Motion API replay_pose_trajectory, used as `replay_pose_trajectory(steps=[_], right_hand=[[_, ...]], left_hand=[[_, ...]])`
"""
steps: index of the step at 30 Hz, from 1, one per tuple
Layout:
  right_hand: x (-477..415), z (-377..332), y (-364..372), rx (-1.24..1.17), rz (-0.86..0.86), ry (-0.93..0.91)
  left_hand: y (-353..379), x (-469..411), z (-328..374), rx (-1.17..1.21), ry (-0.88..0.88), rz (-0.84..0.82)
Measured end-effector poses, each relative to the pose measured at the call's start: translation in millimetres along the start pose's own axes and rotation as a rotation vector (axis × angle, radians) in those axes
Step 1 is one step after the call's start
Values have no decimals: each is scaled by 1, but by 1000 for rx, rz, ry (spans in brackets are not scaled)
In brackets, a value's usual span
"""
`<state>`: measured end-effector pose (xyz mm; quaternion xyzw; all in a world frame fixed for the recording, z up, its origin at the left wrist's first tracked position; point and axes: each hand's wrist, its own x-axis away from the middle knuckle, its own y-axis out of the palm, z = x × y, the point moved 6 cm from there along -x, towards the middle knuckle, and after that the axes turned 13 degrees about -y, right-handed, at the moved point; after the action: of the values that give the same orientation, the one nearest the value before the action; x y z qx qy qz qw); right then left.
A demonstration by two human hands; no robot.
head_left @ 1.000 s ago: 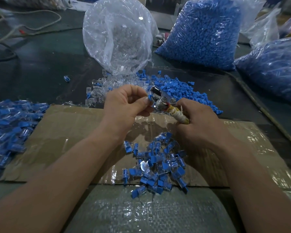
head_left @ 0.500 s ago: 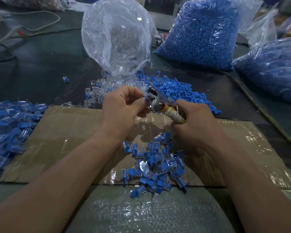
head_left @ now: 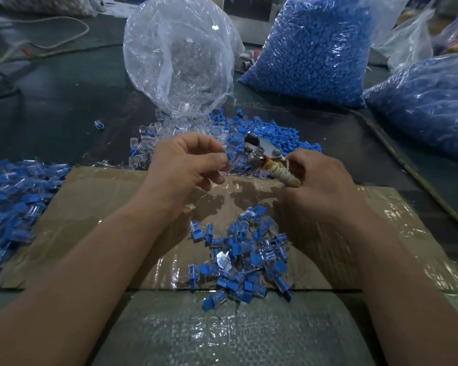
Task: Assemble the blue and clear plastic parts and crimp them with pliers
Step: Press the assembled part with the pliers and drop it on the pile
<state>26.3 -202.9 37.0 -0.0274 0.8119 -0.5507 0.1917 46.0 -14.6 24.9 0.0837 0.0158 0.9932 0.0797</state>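
At the far left a heap [head_left: 13, 196] of joined blue-and-clear pieces lies on the surface, up against the cardboard [head_left: 90, 207]. The risk there is mixing: an uncrimped piece dropped into it would be hard to find again.

The left hand [head_left: 188, 165] hangs over the cardboard's far edge, its fingers [head_left: 209, 143] curled in a tight pinch on a small piece [head_left: 230, 156]. Only a blue tip shows past the fingertips, and I cannot tell whether a clear half is already on it. So little of so small a thing is gripped that it could roll or slip on its way to the tool. If it goes in crooked, the squeeze would likely crush it askew instead of seating it. The fingertips also sit close to where the metal will bite, so pinched skin is a fair worry.

Just to the right, the pliers [head_left: 262, 154] point up and left, near that piece but apart from it. How wide the jaws stand is hard to read. The right hand [head_left: 325, 186] holds them, fingers [head_left: 299, 165] wrapped round the cord-bound handle. Too hard a squeeze could crack the plastic, and too light a one would leave the halves loose.

Below and between the hands a pile [head_left: 246, 252] of pieces lies at the cardboard's near edge, where a sweeping forearm could scatter it. Further right stand full bags [head_left: 315, 48] of blue parts, well clear of the work.
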Motion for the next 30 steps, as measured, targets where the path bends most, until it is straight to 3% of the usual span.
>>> replay_pose_trajectory(steps=[9, 15, 20, 23, 26, 30], right_hand=[[-1, 18, 9, 14, -238, 60], [1, 15, 12, 3, -320, 42], [1, 13, 14, -3, -355, 28], [2, 12, 15, 6, -372, 11], [2, 11, 15, 15, -387, 7], [4, 11, 14, 12, -390, 3]], left_hand=[[26, 11, -5, -219, -129, -447], [33, 13, -10, -293, -112, -573], [34, 14, -11, -352, -107, -570], [26, 12, -8, -236, -103, -414], [5, 2, -6, -106, -37, -61], [-21, -10, -2, -299, 115, 356]])
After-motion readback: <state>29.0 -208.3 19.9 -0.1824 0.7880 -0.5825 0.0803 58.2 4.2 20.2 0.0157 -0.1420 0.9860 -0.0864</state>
